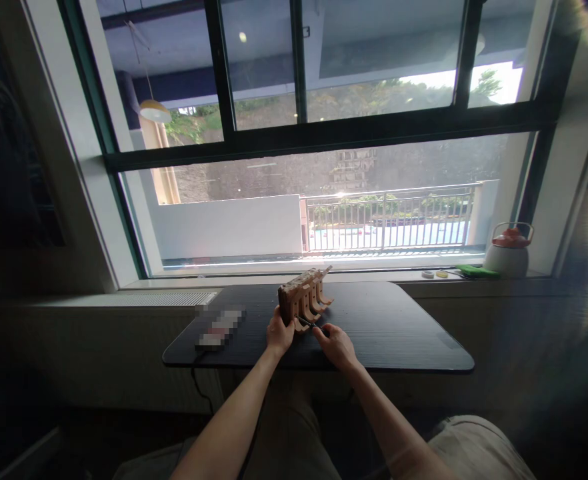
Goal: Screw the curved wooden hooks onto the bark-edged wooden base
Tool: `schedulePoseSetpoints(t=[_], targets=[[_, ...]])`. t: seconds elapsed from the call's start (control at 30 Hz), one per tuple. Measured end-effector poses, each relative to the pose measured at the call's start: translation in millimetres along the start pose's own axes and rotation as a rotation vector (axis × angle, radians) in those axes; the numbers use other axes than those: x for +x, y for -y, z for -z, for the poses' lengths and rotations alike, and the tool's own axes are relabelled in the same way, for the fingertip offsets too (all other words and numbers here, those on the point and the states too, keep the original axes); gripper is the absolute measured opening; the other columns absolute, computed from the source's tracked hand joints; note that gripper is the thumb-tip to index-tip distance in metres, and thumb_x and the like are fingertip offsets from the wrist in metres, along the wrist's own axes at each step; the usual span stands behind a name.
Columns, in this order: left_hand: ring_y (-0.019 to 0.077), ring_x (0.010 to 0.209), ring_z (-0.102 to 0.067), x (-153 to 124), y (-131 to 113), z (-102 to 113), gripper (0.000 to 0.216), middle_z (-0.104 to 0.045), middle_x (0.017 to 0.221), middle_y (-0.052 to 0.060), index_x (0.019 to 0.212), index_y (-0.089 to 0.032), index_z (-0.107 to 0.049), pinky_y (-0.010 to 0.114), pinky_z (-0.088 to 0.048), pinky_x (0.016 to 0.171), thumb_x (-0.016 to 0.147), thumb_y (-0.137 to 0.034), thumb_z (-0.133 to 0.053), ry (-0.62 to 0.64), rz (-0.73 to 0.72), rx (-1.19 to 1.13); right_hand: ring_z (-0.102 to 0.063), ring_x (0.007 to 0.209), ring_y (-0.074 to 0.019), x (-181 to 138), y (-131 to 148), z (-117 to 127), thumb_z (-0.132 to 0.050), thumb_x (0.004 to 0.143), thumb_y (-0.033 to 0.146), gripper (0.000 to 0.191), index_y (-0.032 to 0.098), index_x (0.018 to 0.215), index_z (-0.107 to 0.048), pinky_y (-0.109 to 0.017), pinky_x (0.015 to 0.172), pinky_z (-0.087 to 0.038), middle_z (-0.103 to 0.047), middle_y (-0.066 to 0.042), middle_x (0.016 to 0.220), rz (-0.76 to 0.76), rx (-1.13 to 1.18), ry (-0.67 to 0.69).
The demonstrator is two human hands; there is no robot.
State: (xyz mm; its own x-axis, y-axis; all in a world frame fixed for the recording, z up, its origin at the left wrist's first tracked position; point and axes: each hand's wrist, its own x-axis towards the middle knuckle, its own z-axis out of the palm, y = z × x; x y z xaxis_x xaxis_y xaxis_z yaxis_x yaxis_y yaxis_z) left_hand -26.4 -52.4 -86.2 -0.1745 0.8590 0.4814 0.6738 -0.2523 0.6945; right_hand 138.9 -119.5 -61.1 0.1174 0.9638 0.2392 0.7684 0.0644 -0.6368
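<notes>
A light wooden rack with several hook-shaped arms (305, 295) stands tilted on a dark table mat (394, 327). My left hand (279, 331) is closed round the rack's near left end. My right hand (335, 345) sits just right of it, fingers pinched on a thin dark tool (308, 323) whose tip reaches the base of the rack. What kind of tool it is cannot be made out.
A blurred flat object (221, 327) lies on the mat's left part with a cable running off the front edge. On the window sill at right stand a white jug with an orange lid (508, 251), a green item (475, 271) and two small rings (435, 274). A large window fills the back.
</notes>
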Motion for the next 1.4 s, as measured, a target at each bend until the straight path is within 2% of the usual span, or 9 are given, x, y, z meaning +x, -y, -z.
schedulePoseSetpoints(t=[0.4,0.53,0.63,0.77,0.9,1.1,1.4], targets=[[0.0239,0.103,-0.061,-0.4,-0.5,0.2,0.044,-0.065,0.108,0.011,0.119,-0.017,-0.046,0.035,-0.045,0.090,0.077,-0.025,-0.058,-0.022,-0.010,0.000,-0.066,0.086,-0.0217,6.3,-2.1,1.7,-0.039,0.087,0.050,0.042,0.019,0.090,-0.068,-0.025,0.069,-0.043,-0.072,-0.008,0.087,0.070,-0.026,0.016],[0.0246,0.102,-0.061,-0.3,-0.8,0.4,0.044,-0.065,0.108,0.011,0.118,-0.016,-0.047,0.036,-0.045,0.089,0.077,-0.025,-0.058,-0.018,-0.018,-0.009,-0.064,0.089,-0.0218,3.5,0.9,2.7,-0.045,0.086,0.041,0.031,0.022,0.103,-0.063,-0.026,0.070,-0.042,-0.070,-0.006,0.097,0.121,-0.079,-0.030],[0.0263,0.101,-0.061,-0.9,-0.5,0.5,0.044,-0.065,0.107,0.013,0.119,-0.015,-0.046,0.038,-0.045,0.088,0.078,-0.025,-0.057,-0.017,-0.018,-0.015,-0.064,0.088,-0.0202,-1.8,5.9,4.1,-0.047,0.085,0.030,0.028,0.025,0.110,-0.057,-0.026,0.069,-0.040,-0.065,-0.005,0.107,0.222,-0.172,-0.076],[0.0258,0.103,-0.060,-2.0,0.5,0.3,0.046,-0.065,0.108,0.012,0.121,-0.016,-0.045,0.037,-0.044,0.090,0.078,-0.025,-0.057,-0.016,-0.021,-0.027,-0.063,0.085,-0.0181,-4.1,11.5,6.9,-0.042,0.088,0.026,0.023,0.024,0.104,-0.059,-0.025,0.068,-0.039,-0.064,-0.006,0.105,0.363,-0.279,-0.101],[0.0252,0.104,-0.060,-0.9,1.7,-0.3,0.047,-0.065,0.108,0.012,0.121,-0.015,-0.045,0.035,-0.044,0.090,0.077,-0.023,-0.058,-0.013,-0.019,-0.037,-0.062,0.087,-0.0200,5.7,9.9,5.9,-0.046,0.086,0.032,0.023,0.023,0.098,-0.064,-0.026,0.071,-0.040,-0.068,-0.005,0.095,0.291,-0.118,-0.058],[0.0243,0.103,-0.060,2.7,5.5,-0.4,0.046,-0.064,0.109,0.010,0.119,-0.016,-0.045,0.035,-0.045,0.090,0.076,-0.023,-0.059,0.009,-0.017,-0.067,-0.061,0.061,-0.0166,25.4,-1.2,-4.0,-0.041,0.085,0.040,0.040,0.015,0.074,-0.071,-0.023,0.052,-0.038,-0.067,-0.003,0.062,0.172,0.030,0.057],[0.0239,0.101,-0.061,1.0,6.3,-1.3,0.050,-0.064,0.108,0.011,0.115,-0.016,-0.045,0.035,-0.045,0.087,0.070,-0.026,-0.065,-0.002,-0.011,-0.108,-0.065,0.080,-0.0219,15.2,6.9,5.1,-0.047,0.082,0.042,0.032,0.021,0.085,-0.071,-0.026,0.065,-0.040,-0.072,-0.007,0.081,0.176,0.016,0.001]])
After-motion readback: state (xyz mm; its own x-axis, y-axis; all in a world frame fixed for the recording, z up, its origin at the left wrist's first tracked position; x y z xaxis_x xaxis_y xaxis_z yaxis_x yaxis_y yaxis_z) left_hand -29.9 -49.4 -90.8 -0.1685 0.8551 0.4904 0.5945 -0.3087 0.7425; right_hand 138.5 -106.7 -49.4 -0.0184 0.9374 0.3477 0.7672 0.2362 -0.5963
